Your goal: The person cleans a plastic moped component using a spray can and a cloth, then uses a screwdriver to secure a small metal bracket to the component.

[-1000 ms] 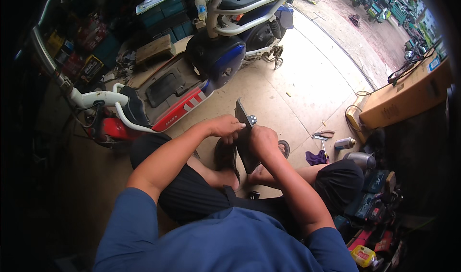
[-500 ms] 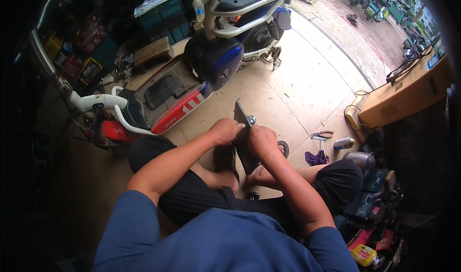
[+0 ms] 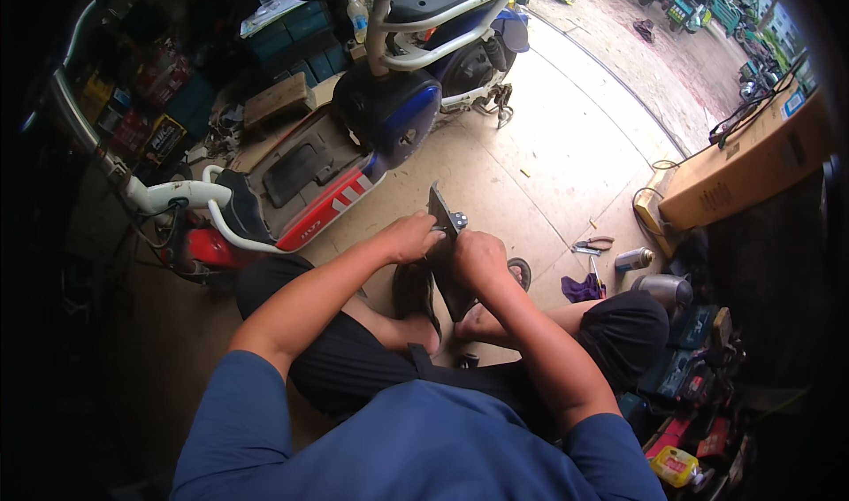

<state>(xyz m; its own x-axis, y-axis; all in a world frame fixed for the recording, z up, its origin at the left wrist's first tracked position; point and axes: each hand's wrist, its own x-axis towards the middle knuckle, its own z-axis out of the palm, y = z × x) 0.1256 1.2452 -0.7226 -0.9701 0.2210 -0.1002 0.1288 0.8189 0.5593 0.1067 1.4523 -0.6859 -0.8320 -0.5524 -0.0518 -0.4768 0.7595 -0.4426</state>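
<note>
A flat dark panel (image 3: pixel 438 202) stands on edge, tilted, above the floor between my feet. A small round metal fitting (image 3: pixel 459 221) sticks out from its right side near the top. My right hand (image 3: pixel 480 259) is closed round the panel's right side, just below the fitting. On the other face, my left hand (image 3: pixel 410 238) has its fingers pinched together against the panel, level with the fitting. What those fingertips hold is too small and partly hidden to make out. The panel's lower end hangs near my right foot.
An electric scooter (image 3: pixel 327 209) with a red and black footboard stands ahead to the left. Pliers (image 3: pixel 594 243), a spray can (image 3: pixel 634 260) and a purple cloth (image 3: pixel 580 288) lie on the floor at right. Beyond them is a large cardboard box (image 3: pixel 734 183). Tool cases (image 3: pixel 685 351) crowd the near right.
My left hand has shifted slightly left and its fingers have changed their pinch at the panel. The right hand keeps its hold. The whole view has moved a little.
</note>
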